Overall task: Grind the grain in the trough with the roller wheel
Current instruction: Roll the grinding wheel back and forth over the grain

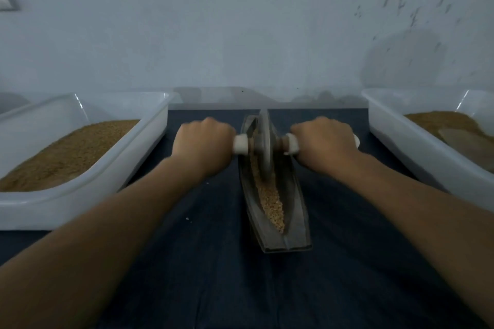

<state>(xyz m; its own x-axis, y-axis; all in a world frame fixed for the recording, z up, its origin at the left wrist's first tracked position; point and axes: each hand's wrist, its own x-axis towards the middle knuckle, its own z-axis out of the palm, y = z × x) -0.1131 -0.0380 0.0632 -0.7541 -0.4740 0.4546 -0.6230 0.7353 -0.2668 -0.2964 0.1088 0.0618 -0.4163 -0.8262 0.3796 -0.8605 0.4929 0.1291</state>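
Hands on a grinding wheel, seen from the head of the person doing the work. Both arms reach forward over a dark cloth (240, 288). The left hand (203, 141) is curled round the white handle (241, 144) on the wheel's left side. The right hand (323, 141) is curled round the matching handle on the right. Both hands thus grasp the roller wheel (263, 141), which stands upright on its edge between them.

The wheel sits in the trough (299, 224), a narrow boat-shaped channel. Its long axis runs away from us, leaning slightly left at the far end, and the wheel is in its far half. The grain (271, 203) lies in the groove on the near side of the wheel, toward our body, reaching almost to the near tip.

We judge the coming stroke should be a pull back along that axis. Both hands would share it evenly, since each is equally near the wheel.

A left tub (133, 152) holding brown meal (66, 155) and a right tub (417, 149) flank the trough, both apart from it.
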